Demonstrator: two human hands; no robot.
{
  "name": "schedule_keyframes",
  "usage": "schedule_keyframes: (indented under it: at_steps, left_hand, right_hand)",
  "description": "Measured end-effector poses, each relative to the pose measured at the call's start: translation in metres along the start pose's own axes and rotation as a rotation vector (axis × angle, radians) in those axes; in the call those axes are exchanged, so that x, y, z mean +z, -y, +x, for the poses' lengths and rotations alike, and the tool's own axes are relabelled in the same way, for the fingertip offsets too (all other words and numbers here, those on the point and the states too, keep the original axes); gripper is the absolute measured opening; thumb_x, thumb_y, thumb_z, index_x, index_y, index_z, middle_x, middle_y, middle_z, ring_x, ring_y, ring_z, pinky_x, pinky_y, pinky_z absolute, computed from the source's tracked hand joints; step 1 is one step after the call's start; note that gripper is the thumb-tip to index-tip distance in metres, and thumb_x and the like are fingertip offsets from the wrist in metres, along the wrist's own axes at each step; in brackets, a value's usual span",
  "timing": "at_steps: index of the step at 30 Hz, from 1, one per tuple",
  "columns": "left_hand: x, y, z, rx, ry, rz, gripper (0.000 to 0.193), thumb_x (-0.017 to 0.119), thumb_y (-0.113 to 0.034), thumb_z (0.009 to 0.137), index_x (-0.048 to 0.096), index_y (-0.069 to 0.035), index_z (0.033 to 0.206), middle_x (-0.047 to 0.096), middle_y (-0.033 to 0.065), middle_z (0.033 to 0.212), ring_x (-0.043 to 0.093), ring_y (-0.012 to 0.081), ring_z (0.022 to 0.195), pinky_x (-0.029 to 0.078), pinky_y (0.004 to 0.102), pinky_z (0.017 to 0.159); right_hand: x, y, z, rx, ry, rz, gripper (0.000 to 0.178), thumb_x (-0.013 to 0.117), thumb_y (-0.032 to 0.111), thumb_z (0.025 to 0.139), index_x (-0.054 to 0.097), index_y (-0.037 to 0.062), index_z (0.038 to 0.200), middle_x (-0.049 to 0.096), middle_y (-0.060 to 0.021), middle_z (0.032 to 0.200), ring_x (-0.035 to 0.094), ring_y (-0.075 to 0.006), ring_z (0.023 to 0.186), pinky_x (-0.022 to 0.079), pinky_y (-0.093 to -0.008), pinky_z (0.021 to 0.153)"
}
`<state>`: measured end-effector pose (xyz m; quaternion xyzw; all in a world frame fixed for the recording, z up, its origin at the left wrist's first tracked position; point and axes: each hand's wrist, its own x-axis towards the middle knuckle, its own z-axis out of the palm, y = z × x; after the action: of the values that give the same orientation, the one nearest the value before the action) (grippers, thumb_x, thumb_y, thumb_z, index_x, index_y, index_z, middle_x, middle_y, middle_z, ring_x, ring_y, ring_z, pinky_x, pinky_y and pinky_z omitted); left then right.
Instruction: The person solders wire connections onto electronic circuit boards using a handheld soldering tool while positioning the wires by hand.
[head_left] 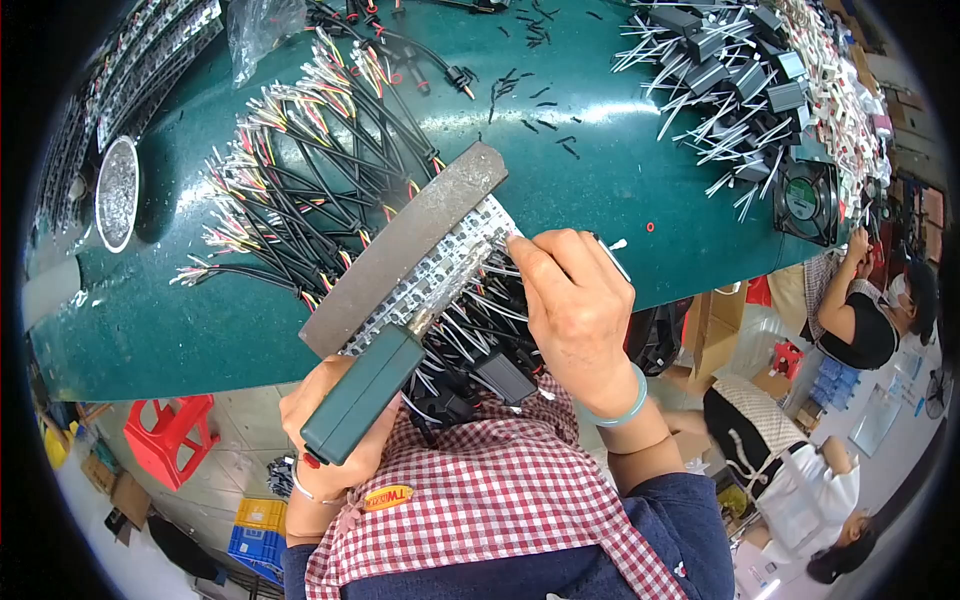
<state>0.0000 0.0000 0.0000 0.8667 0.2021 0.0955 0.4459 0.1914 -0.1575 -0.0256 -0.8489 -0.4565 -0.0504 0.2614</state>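
Green tool (365, 395) in left grip (318, 385); circuit panel (440, 262) at right grip (575, 305).

Red-and-white checked apron (450, 540) here, yellow patch (388, 497) showing, navy sleeves (685, 530), pale blue bangle (637, 402) on the right wrist (600, 398), thin bracelet (312, 496) on the left wrist (322, 478)!

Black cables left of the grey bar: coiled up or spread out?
Spread out: the black cables fan across the green table, coloured wire ends pointing away.

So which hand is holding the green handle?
The left hand, gripping the green handle; the right hand is at the edge of the white circuit panel.
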Motion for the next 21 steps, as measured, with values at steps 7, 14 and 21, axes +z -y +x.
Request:
schedule_keyframes:
  at_steps: [7,14,21]
  left_hand:
    - [0.0014,0.0027,0.0032,-0.016,-0.011,-0.055,0.021,0.075,0.000,0.064,0.070,0.002,0.084,0.065,0.0122,0.080,0.065,0.0257,0.065,0.051,0.0320,0.058]
    - [-0.0024,0.0019,0.0025,0.053,-0.075,-0.028,0.023,0.074,-0.001,0.060,0.071,0.002,0.083,0.065,0.0129,0.078,0.065,0.0268,0.064,0.052,0.0326,0.058]
    - [-0.0029,0.0030,-0.0014,0.081,-0.072,0.026,0.023,0.075,-0.001,0.062,0.072,0.003,0.084,0.067,0.0136,0.081,0.067,0.0270,0.066,0.054,0.0326,0.060]
  right_hand:
    - [-0.0028,0.0026,0.0030,0.047,0.013,-0.001,0.023,0.073,-0.007,0.072,0.070,0.0015,0.093,0.059,-0.0076,0.080,0.058,-0.0227,0.068,0.047,-0.0338,0.059]
    - [-0.0016,0.0030,0.0019,0.050,0.020,0.002,0.023,0.073,-0.006,0.072,0.070,0.0023,0.093,0.059,-0.0074,0.080,0.058,-0.0226,0.068,0.047,-0.0337,0.058]
    - [-0.0013,0.0041,0.0022,0.050,0.015,0.005,0.022,0.073,-0.006,0.072,0.070,0.0028,0.092,0.058,-0.0072,0.080,0.058,-0.0225,0.068,0.047,-0.0335,0.059]
